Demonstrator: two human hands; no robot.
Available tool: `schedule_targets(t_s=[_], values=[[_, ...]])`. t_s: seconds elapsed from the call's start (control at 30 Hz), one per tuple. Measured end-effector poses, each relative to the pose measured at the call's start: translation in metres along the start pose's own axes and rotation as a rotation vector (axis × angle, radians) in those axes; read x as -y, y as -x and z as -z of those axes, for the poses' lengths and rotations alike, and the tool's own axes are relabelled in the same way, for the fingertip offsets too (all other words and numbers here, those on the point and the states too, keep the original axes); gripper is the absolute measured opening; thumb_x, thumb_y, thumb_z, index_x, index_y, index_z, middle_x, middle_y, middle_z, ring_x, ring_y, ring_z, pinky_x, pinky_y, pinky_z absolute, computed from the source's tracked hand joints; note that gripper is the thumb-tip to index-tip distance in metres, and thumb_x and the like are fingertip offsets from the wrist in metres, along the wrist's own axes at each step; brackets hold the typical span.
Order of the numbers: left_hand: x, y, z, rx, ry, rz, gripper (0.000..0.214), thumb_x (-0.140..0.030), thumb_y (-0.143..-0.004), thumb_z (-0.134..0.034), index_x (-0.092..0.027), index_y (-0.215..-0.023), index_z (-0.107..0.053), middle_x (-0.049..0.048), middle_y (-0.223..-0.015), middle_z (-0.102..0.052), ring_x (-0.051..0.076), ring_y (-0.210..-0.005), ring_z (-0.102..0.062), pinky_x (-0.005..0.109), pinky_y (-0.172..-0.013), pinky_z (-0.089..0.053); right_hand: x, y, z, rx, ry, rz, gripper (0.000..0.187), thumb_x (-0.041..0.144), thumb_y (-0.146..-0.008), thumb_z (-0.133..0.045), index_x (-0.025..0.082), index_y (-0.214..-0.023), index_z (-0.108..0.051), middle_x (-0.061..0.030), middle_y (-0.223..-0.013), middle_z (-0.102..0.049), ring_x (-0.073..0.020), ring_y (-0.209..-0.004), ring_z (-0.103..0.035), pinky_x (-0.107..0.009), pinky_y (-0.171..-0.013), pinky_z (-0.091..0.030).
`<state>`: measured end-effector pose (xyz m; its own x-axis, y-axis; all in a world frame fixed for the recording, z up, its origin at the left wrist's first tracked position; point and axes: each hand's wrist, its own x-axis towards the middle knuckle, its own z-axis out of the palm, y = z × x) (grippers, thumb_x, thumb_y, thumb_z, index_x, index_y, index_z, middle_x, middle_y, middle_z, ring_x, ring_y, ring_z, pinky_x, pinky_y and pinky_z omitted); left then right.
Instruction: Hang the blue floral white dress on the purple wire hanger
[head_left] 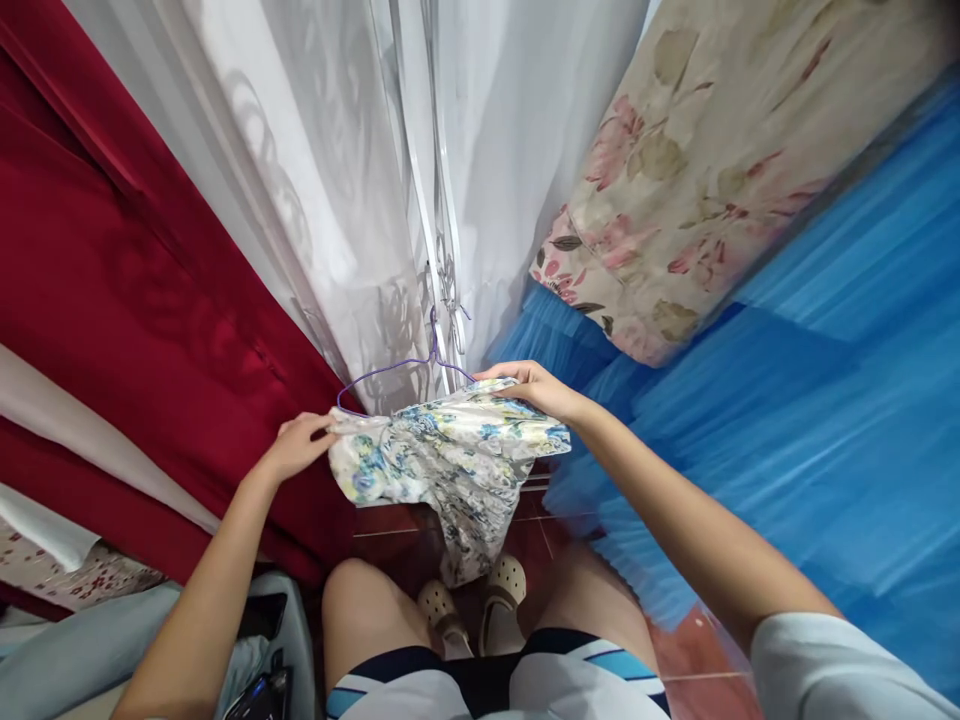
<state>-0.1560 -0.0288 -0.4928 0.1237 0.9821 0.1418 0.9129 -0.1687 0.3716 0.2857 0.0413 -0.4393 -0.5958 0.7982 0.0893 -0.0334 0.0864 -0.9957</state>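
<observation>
A small garment [450, 460] with a blue and yellow flower print hangs on a thin purple wire hanger [397, 370]. My left hand [296, 447] pinches the garment's left shoulder, fingers closed on the cloth. My right hand [529, 388] grips the right shoulder from above, fingers curled over the fabric. The hanger's hook [433, 335] rises toward a white metal window grille [442, 250], and whether it rests on it I cannot tell. The garment's hem droops toward my feet in pale clogs [480, 600].
White sheer curtains [300, 200] hang ahead, a dark red curtain [112, 300] at the left. Blue netting [787, 420] and a flowered cushion or mattress [712, 170] fill the right. A bag holding a dark device [259, 690] sits at the lower left on red floor tiles [390, 520].
</observation>
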Motion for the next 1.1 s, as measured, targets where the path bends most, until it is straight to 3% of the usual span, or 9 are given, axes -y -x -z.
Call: schedule_targets(t_s=[0.13, 0.23, 0.33, 0.4, 0.53, 0.67, 0.77, 0.97, 1.1], values=[[-0.024, -0.052, 0.026, -0.197, 0.011, -0.027, 0.028, -0.034, -0.087, -0.047, -0.024, -0.106, -0.065, 0.0058, -0.111, -0.067, 0.029, -0.11, -0.055, 0.044, -0.099, -0.041, 0.002, 0.0, -0.004, -0.05, 0.025, 0.019, 0.036, 0.029, -0.068, -0.078, 0.018, -0.103, -0.077, -0.0053, -0.103, -0.076, -0.0221, -0.093, -0.068, -0.033, -0.088, -0.049], [-0.065, -0.07, 0.021, -0.211, 0.288, -0.174, 0.032, -0.03, -0.088, -0.047, -0.022, -0.117, -0.056, 0.0066, -0.117, -0.062, 0.022, -0.097, -0.06, 0.035, -0.09, -0.047, -0.003, 0.012, -0.005, -0.068, 0.118, 0.04, 0.045, 0.031, -0.072, -0.076, 0.018, -0.115, -0.072, -0.0071, -0.111, -0.073, -0.023, -0.098, -0.066, -0.036, -0.091, -0.048], [-0.091, -0.067, 0.007, -0.277, 0.39, -0.214, 0.05, -0.031, -0.087, -0.055, -0.024, -0.135, -0.045, 0.0091, -0.134, -0.05, 0.018, -0.097, -0.061, 0.032, -0.089, -0.048, -0.018, 0.036, -0.005, -0.227, 0.237, 0.079, 0.043, 0.034, -0.076, -0.074, 0.02, -0.116, -0.068, -0.0057, -0.113, -0.068, -0.0203, -0.094, -0.063, -0.033, -0.084, -0.049], [-0.097, -0.062, -0.001, -0.362, 0.34, -0.189, 0.055, -0.034, -0.086, -0.06, -0.023, -0.137, -0.044, 0.0105, -0.136, -0.047, 0.018, -0.098, -0.06, 0.032, -0.091, -0.047, -0.03, 0.054, -0.005, -0.36, 0.295, 0.093, 0.026, 0.039, -0.08, -0.071, 0.019, -0.095, -0.07, -0.0028, -0.092, -0.067, -0.0169, -0.078, -0.059, -0.028, -0.07, -0.047], [-0.105, -0.052, -0.005, -0.424, 0.258, -0.2, 0.032, -0.037, -0.087, -0.06, -0.019, -0.114, -0.061, 0.008, -0.111, -0.061, 0.019, -0.096, -0.059, 0.03, -0.088, -0.046, -0.032, 0.078, -0.002, -0.441, 0.282, 0.077, 0.039, 0.051, -0.087, -0.062, 0.017, -0.068, -0.058, 0.0037, -0.058, -0.046, -0.0111, -0.052, -0.037, -0.025, -0.049, -0.027], [-0.124, -0.045, 0.001, -0.57, 0.215, -0.144, 0.023, -0.04, -0.09, -0.058, -0.019, -0.096, -0.066, 0.0054, -0.099, -0.066, 0.019, -0.092, -0.06, 0.026, -0.083, -0.044, 0.003, 0.07, 0.003, -0.513, 0.204, 0.163, 0.041, 0.053, -0.086, -0.063, 0.018, -0.066, -0.054, 0.0045, -0.056, -0.041, -0.0099, -0.051, -0.032, -0.025, -0.048, -0.022], [-0.13, -0.045, 0.002, -0.576, 0.176, -0.052, 0.026, -0.044, -0.09, -0.056, -0.021, -0.094, -0.068, 0.0029, -0.09, -0.068, 0.017, -0.082, -0.06, 0.024, -0.071, -0.041, 0.026, 0.058, -0.003, -0.526, 0.174, 0.19, 0.042, 0.052, -0.085, -0.064, 0.019, -0.064, -0.051, 0.004, -0.057, -0.04, -0.0104, -0.052, -0.032, -0.025, -0.049, -0.024], [-0.122, -0.059, -0.015, -0.564, 0.145, 0.072, 0.035, -0.048, -0.091, -0.052, -0.018, -0.082, -0.068, -0.001, -0.06, -0.055, 0.012, -0.056, -0.044, 0.024, -0.057, -0.028, 0.037, 0.061, -0.046, -0.44, 0.327, 0.239, 0.043, 0.052, -0.091, -0.055, 0.018, -0.064, -0.051, 0.0028, -0.06, -0.041, -0.0115, -0.057, -0.035, -0.026, -0.054, -0.028], [-0.126, -0.07, -0.021, -0.568, 0.183, 0.094, 0.038, -0.052, -0.09, -0.053, -0.018, -0.078, -0.067, -0.0017, -0.057, -0.052, 0.012, -0.056, -0.043, 0.024, -0.056, -0.026, 0.046, 0.061, -0.041, -0.434, 0.369, 0.225, 0.043, 0.053, -0.09, -0.056, 0.018, -0.066, -0.053, 0.0023, -0.061, -0.042, -0.011, -0.056, -0.035, -0.026, -0.052, -0.027]])
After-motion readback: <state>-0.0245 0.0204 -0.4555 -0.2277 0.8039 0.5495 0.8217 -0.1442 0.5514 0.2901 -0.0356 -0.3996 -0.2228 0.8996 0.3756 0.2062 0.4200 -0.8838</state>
